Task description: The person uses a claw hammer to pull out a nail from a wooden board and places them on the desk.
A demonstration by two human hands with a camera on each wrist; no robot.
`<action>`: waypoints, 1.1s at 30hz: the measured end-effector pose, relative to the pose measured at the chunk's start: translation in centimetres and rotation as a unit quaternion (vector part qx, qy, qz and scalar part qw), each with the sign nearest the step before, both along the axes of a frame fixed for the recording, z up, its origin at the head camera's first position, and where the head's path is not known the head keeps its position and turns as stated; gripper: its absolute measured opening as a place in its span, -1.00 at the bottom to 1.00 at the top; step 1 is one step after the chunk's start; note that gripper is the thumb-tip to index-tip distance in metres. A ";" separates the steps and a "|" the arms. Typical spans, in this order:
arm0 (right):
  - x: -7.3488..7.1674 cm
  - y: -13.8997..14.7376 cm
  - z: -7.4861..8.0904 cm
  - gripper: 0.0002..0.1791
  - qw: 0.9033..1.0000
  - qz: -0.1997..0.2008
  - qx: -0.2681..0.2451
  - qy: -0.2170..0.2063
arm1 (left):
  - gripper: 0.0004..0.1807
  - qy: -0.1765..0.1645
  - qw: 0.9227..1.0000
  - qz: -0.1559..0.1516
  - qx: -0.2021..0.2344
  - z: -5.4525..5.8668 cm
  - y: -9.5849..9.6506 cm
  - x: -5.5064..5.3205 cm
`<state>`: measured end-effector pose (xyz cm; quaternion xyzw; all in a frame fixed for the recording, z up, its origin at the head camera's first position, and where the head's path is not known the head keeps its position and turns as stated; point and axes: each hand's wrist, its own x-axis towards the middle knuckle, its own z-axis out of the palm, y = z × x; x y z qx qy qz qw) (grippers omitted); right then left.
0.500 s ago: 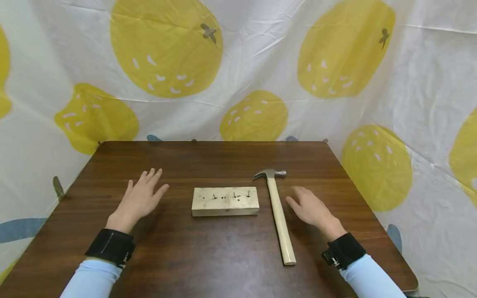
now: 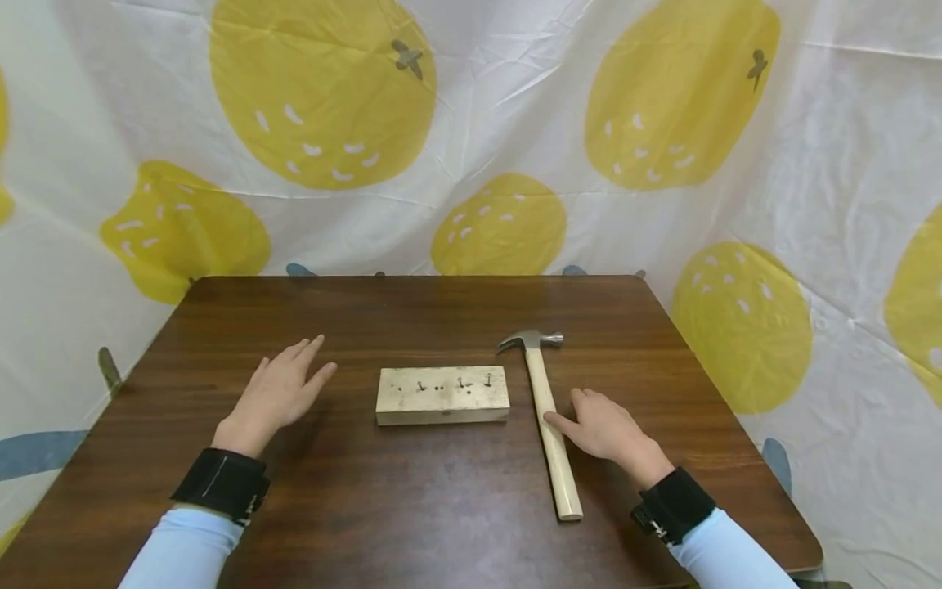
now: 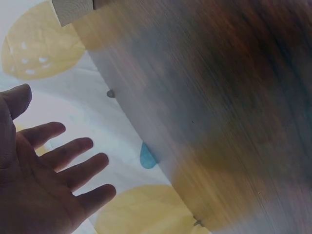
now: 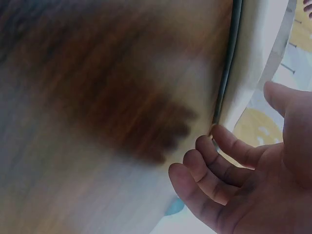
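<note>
A claw hammer [image 2: 540, 384] with a pale wooden handle and steel head lies on the table, head toward the far side. Close to the right of its handle is my right hand [image 2: 607, 429], thumb reaching over the wood and fingers loosely bent. In the right wrist view the fingertips [image 4: 181, 176] come near the handle [image 4: 248, 63]; whether they touch it I cannot tell. Left of the hammer sits a pale wood block [image 2: 441, 415] with three nails standing in its top among small holes. My left hand [image 2: 274, 397] hovers left of the block, fingers spread, holding nothing.
The dark brown wooden table [image 2: 441, 507] has rounded corners. A white curtain [image 2: 515, 98] printed with yellow fruit hangs behind it and along both sides. Black bands [image 2: 223, 484] wrap both wrists.
My right hand has moved left and toward me, bringing its thumb over the hammer handle. The left hand stays nearly where it was; the hammer and block have not moved.
</note>
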<state>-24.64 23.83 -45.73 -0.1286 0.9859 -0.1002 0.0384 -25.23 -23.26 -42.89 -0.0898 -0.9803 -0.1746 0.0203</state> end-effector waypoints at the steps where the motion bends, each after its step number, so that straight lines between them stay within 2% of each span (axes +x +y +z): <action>1: 0.1 -0.1 -0.1 -0.47 1.000 0.002 -0.002 -0.001 | -0.28 0.001 1.000 0.000 -0.002 0.0 0.1 0.0; 13: 0.9 -0.8 -0.7 -0.36 1.000 0.012 0.012 -0.008 | -0.34 -0.005 1.000 -0.001 -0.009 -0.5 0.5 -0.1; 21: 1.1 -1.2 -0.7 -0.44 1.000 0.020 0.007 -0.001 | -0.36 -0.003 1.000 -0.008 -0.009 -0.8 0.8 -0.2; 26: 1.0 -1.5 -0.8 -0.49 1.000 0.010 0.004 0.000 | -0.33 -0.017 1.000 -0.011 -0.013 -1.1 0.9 -0.3; 33: 0.7 -1.5 -0.7 -0.53 0.999 -0.029 -0.006 -0.028 | -0.33 -0.020 1.000 -0.012 -0.013 -1.4 1.1 -0.2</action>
